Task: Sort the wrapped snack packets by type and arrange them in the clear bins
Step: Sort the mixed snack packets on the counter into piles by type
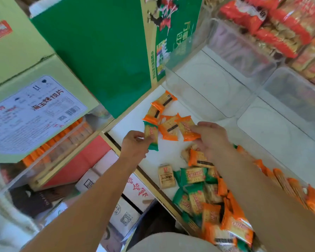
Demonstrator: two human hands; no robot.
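white shelf point(164, 157): left grip point(135, 143) pinches green packet point(151, 135) lengthwise away; right grip point(212, 138) pinches orange packet point(186, 127) likewise.

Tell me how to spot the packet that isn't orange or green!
Start at the white shelf beside the green box. Nearer you than the left hand pinching a green-ended packet and the right hand holding an orange packet, the tan packet lies by the shelf's wooden edge, left of the mixed pile. Unlike its neighbours, it is pale all over, without orange or green ends.
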